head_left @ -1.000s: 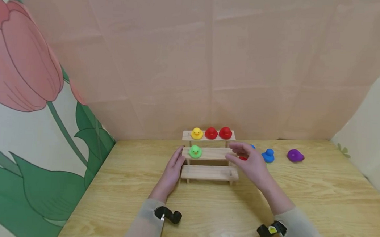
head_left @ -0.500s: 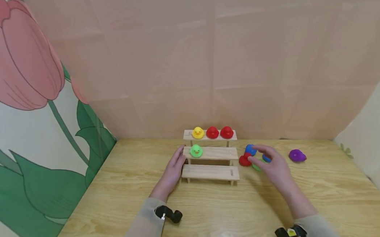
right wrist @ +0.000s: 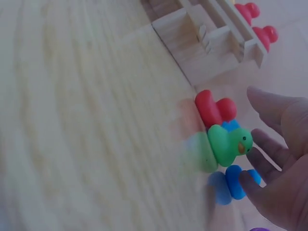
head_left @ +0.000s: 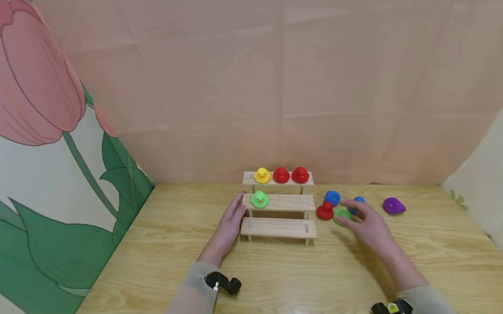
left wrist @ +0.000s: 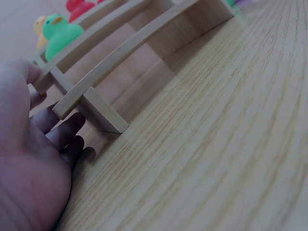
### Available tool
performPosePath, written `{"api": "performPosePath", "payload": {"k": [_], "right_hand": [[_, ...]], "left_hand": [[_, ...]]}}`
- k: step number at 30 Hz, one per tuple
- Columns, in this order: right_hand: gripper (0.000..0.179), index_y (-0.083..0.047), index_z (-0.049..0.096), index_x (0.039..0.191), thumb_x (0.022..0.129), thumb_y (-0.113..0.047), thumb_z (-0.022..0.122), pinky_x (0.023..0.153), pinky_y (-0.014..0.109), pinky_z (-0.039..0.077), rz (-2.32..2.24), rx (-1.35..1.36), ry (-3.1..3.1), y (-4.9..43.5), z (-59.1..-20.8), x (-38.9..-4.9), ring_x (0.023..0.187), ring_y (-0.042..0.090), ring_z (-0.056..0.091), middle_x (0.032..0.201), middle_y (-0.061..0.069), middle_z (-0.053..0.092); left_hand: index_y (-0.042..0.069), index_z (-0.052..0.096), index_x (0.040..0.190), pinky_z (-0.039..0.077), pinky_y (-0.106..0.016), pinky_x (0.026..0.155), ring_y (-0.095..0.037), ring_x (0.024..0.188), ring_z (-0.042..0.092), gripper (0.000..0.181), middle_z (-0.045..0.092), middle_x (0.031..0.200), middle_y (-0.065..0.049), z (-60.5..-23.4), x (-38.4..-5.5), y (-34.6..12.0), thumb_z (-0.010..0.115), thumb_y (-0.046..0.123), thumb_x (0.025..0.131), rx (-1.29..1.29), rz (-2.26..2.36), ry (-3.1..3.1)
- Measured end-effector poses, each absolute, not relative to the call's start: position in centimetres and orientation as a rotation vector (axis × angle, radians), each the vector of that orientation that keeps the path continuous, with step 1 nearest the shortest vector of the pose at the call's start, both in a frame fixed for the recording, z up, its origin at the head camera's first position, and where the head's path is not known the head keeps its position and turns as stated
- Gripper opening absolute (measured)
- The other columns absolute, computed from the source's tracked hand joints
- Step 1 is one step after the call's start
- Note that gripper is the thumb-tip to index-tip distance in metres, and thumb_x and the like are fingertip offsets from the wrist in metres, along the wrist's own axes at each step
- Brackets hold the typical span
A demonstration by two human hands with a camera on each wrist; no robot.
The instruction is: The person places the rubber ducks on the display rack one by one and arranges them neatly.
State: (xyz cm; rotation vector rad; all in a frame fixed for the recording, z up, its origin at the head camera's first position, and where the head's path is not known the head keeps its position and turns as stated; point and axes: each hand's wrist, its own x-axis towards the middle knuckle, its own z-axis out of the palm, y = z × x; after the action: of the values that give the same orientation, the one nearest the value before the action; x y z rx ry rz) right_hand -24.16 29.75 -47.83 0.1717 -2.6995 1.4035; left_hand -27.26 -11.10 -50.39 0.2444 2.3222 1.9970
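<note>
The left hand [head_left: 225, 227], fingers relaxed, rests against the rack's [head_left: 279, 229] left end; the right hand [head_left: 372, 228], fingers parted, hovers at the green duck [right wrist: 222, 147] towards the table's [head_left: 269, 283] back edge.

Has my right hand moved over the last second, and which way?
Yes: in the head view, your right hand has moved rightward, away from the right end of the wooden shelf, and is now by the green duck on the table.

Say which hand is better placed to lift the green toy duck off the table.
The right, most likely. The right hand hovers by that green toy duck, holding nothing, while the left hand rests against the opposite end of the three-tier wooden shelf.
</note>
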Motion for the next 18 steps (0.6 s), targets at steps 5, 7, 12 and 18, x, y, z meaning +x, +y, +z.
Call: {"api": "performPosePath", "payload": {"k": [5,7,12,18], "right_hand": [[0.067,-0.005,0.055,0.160,0.106,-0.036,0.079,0.118,0.071,0.043,1.413,0.198,-2.702,29.9,-48.3,-24.2,0.143,0.057,0.053,0.161,0.031,0.051],[0.068,-0.005,0.055,0.161,0.106,-0.036,0.079,0.118,0.070,0.043,1.423,0.214,-2.704,30.0,-48.4,-24.2,0.141,0.056,0.055,0.159,0.031,0.053],[0.072,-0.006,0.052,0.163,0.105,-0.038,0.079,0.121,0.069,0.038,1.443,0.253,-2.722,30.3,-48.9,-24.2,0.146,0.052,0.050,0.161,0.031,0.051],[0.071,-0.010,0.050,0.165,0.106,-0.036,0.079,0.124,0.047,0.041,1.509,0.280,-2.717,31.1,-49.7,-24.4,0.150,0.048,0.046,0.165,0.026,0.048]], "left_hand": [[0.039,0.031,0.174,0.019,-0.052,0.135,-0.027,0.167,0.021,0.062,0.027,0.181,0.000,-50.4,-27.2,-11.1,0.045,0.057,0.117,0.240,1.993,2.330],[0.040,0.032,0.174,0.019,-0.053,0.135,-0.027,0.167,0.021,0.061,0.027,0.181,0.000,-50.3,-27.1,-11.1,0.045,0.057,0.117,0.231,1.989,2.337],[0.046,0.033,0.172,0.019,-0.053,0.135,-0.025,0.167,0.021,0.058,0.027,0.181,0.003,-50.3,-27.2,-11.2,0.046,0.057,0.117,0.217,1.987,2.336],[0.042,0.032,0.174,0.019,-0.053,0.135,-0.025,0.167,0.021,0.061,0.027,0.181,0.003,-50.5,-27.3,-11.2,0.046,0.058,0.117,0.236,1.987,2.328]]}}
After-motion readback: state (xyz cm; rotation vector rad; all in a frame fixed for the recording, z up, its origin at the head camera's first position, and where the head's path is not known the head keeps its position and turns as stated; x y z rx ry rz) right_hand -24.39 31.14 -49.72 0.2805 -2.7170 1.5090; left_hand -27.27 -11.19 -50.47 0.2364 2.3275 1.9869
